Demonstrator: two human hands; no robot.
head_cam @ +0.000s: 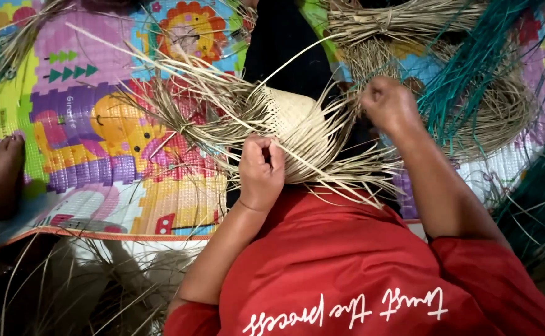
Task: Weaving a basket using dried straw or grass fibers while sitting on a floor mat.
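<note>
**Both hands on a half-woven straw piece, loose strands fanning outward**

Woven straw piece (292, 118): pale dome of tight plaiting resting on the lap, at centre of view, against a dark cloth (281, 43). Unwoven strands (179, 102) radiate from its edge, longest toward the left and upper left; shorter ones spread below and to the right.

Left hand (261, 171): curled into a fist, fingers together, pinching strands at the near rim of the dome. The woven part lies directly beyond it, touching the knuckles.

Right hand (389, 106): also closed, gripping strands at the dome's right edge. The piece lies to its left, just beside it. What exactly sits inside the fist cannot be made out.

Nearer hand: the left is in closer contact with the woven body; the right works the fringe.

Surroundings: a foam play mat (86, 124) with bright cartoon animal panels in yellow, purple, pink and green covers the floor. Bundled natural straw (403, 25) lies at the top right, teal-dyed strands (471, 81) beside it. A bare foot (2, 168) of another person rests at the left edge. The red shirt (347, 261) carries white script lettering low in view.
</note>
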